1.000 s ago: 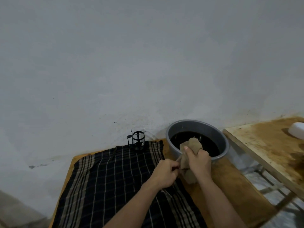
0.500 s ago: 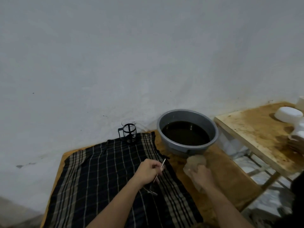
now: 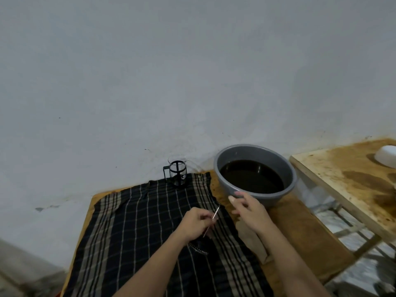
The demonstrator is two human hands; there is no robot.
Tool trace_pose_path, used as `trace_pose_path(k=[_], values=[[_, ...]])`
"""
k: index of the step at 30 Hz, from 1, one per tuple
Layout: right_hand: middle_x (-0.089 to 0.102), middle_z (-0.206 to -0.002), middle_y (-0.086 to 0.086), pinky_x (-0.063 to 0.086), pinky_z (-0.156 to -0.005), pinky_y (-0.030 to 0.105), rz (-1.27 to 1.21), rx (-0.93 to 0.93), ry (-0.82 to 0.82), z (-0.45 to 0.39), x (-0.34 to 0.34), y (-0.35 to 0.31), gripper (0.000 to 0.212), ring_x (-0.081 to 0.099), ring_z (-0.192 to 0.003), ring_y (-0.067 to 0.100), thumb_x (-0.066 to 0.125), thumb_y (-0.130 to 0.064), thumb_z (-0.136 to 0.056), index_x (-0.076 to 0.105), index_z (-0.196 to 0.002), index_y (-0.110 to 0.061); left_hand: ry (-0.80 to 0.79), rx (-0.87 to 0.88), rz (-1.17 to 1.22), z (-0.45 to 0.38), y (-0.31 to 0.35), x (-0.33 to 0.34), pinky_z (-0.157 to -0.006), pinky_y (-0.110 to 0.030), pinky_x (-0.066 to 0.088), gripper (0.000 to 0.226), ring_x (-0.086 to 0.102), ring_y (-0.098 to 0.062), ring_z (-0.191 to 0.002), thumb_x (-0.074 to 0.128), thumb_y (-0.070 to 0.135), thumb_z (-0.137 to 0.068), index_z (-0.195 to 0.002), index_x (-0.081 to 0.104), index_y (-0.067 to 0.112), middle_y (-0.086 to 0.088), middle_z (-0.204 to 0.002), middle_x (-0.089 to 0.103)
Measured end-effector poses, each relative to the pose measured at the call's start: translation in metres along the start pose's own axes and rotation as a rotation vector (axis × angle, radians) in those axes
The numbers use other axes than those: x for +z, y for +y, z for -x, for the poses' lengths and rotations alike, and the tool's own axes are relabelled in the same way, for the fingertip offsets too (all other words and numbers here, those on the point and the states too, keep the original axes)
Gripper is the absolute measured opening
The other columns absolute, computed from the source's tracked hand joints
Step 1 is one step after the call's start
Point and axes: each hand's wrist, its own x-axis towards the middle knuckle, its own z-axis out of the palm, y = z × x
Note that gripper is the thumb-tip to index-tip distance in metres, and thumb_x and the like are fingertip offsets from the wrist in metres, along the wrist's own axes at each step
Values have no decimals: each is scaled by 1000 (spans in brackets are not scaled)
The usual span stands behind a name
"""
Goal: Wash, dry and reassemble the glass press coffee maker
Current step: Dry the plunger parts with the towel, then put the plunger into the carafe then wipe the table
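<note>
Pinching a thin metal plunger rod (image 3: pixel 214 218), the left hand (image 3: pixel 196 224) is held over the dark plaid cloth (image 3: pixel 132 221) spread on the wooden bench (image 3: pixel 300 228); its fingers (image 3: pixel 206 215) are clenched on the rod, which is tilted with its upper end toward the basin. The rod's lower end with the filter disc (image 3: pixel 199 249) is seen dimly against the cloth under the wrist. The right hand (image 3: pixel 248 209) is held open, fingers released and spread, empty, just beside the near rim of the grey basin (image 3: pixel 222 168). Dark liquid is held in the basin. A beige rag (image 3: pixel 252 243) is left lying on the bench below the right forearm. The glass carafe (image 3: pixel 177 173) in its black frame is stood upright at the cloth's far edge, near the wall, well apart from both hands. A second stained bench (image 3: pixel 334 174) with a white bowl (image 3: pixel 385 155) is seen at right.
</note>
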Motion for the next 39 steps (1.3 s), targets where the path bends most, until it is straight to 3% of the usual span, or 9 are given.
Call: trace_pose_path(k=[2,4,6,11,13,15,17,23,39], values=[[65,-119,-1,52,-94,34,102,-96,-112,-4,10,-25,44,65,-102,12,56,-42,-93,52,-133,-26,7,55,5,-2,1,-7,-74,-37,56,16,67,-16,-68,58,13,-93,-93,74,11,-6,-78,72],[67,-107,-5,55,-84,26,198,-149,-163,-10,17,-43,39,67,-93,8,57,-35,-94,55,-132,-23,36,98,-9,-4,6,-15,-75,-37,55,17,66,-14,-67,59,14,-92,-92,76,17,2,-72,71],[66,-92,-9,54,-75,20,198,-172,-149,-18,22,-58,34,68,-81,4,60,-28,-94,58,-127,-21,73,133,-23,-10,9,-28,-78,-35,55,17,67,-14,-70,60,17,-92,-98,76,19,-3,-78,73],[72,-99,3,58,-87,36,135,-284,-103,-52,31,-88,24,70,-87,13,69,-24,-88,65,-111,-20,146,151,-7,-31,12,-64,-90,-27,53,21,69,-6,-93,65,22,-89,-107,75,22,6,-98,76],[71,-97,3,58,-86,35,83,-337,-71,-71,33,-102,18,71,-86,14,69,-21,-88,64,-105,-22,282,114,91,-40,12,-86,-94,-21,49,20,66,-2,-101,62,16,-91,-107,74,20,8,-103,74],[71,-97,2,58,-87,36,60,-386,-15,-95,33,-119,22,71,-86,16,68,-21,-88,65,-110,-18,517,15,179,-57,0,-112,-99,-27,47,24,64,-12,-108,58,7,-92,-111,71,13,2,-109,72],[71,-98,3,58,-87,38,34,-418,35,-118,33,-135,30,71,-85,17,68,-22,-89,64,-116,-13,662,-149,71,-78,-17,-134,-101,-31,42,30,59,-24,-117,53,7,-95,-123,63,7,-9,-123,66],[68,-110,6,53,-93,32,-31,-515,67,-173,48,-175,40,69,-96,19,61,-26,-93,57,-129,-11,681,-350,38,-132,-39,-159,-108,-37,34,48,45,-30,-133,42,30,-101,-142,43,5,-16,-144,47],[67,-113,12,53,-92,35,129,-482,-80,-236,98,-147,40,66,-91,20,60,-26,-93,57,-129,-8,720,-418,24,-172,-66,-147,-91,-34,43,39,56,-31,-118,40,33,-102,-130,54,10,-14,-130,60]])
